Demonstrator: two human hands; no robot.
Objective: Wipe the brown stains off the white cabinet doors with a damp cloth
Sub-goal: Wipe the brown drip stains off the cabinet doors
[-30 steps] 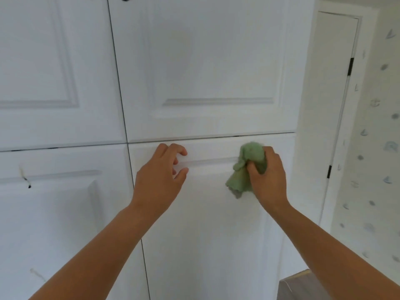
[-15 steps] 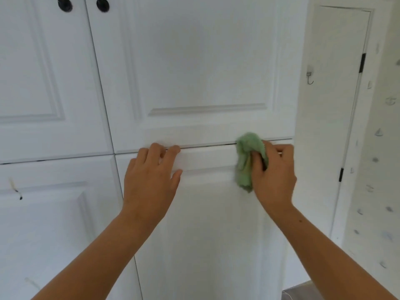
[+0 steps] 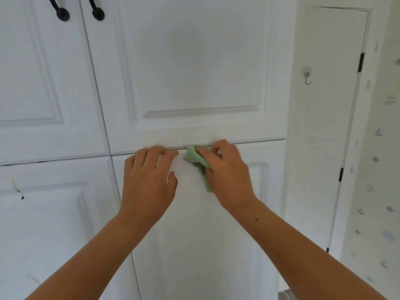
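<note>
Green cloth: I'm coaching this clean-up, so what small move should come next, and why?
Probably carry the green cloth, gripped in the right hand, left to the brown streak on the lower left door. The lower right door looks white around the cloth and the left hand, while that streak shows plainly.

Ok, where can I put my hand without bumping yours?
Free: the upper door panel between the black handles and the hook, and the lower left door around its dark streak. Crowded: the seam where left hand, right hand and green cloth meet.
</note>
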